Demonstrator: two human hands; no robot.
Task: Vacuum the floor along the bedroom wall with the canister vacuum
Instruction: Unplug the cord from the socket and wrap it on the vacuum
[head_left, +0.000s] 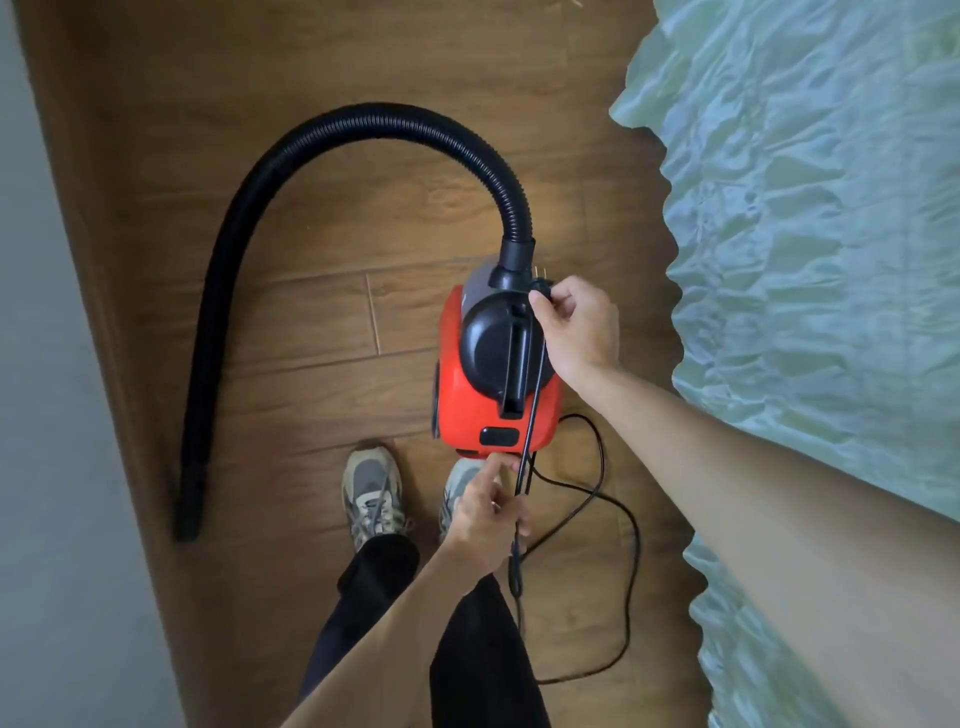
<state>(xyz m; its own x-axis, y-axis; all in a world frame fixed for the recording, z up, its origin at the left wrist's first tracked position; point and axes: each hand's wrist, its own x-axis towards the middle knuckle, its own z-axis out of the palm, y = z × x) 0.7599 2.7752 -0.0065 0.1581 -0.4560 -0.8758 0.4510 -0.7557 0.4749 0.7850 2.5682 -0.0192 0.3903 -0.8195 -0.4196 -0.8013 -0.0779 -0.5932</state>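
**Both hands on the vacuum's power cord, canister parked on the floor**

The wooden floor (322, 322) fills the middle of the view, running from 12 o'clock down to 6. A pale green quilted bed cover (810, 234) takes the whole 3 o'clock side, its scalloped edge hanging over the boards. Along 9 o'clock stands the light grey wall (31, 364), with a brown skirting strip at its foot.

The red and black canister vacuum (496, 364) sits on the floor at the centre, between the wall and the bed and nearer the bed. Its black ribbed hose (291, 150) rises from the canister's top end, arches toward 11 o'clock and drops down to 8 o'clock, where its open end rests close to the skirting.

Two legs in dark trousers (374, 582) come up from 6 o'clock, ending in grey and cream sneakers (371, 491) just below the canister.

The right hand (576, 325) reaches in from 4 o'clock, its grip pinched on the black plug (540, 288), whose prongs point toward 12 o'clock beside the hose collar. The left hand (491, 512), coming from 6 o'clock, has its grip closed around the black power cord (531, 415) just below the canister's rear. The cord runs taut between the two hands across the canister's handle; the slack lies in loose loops on the floor at 5 o'clock.
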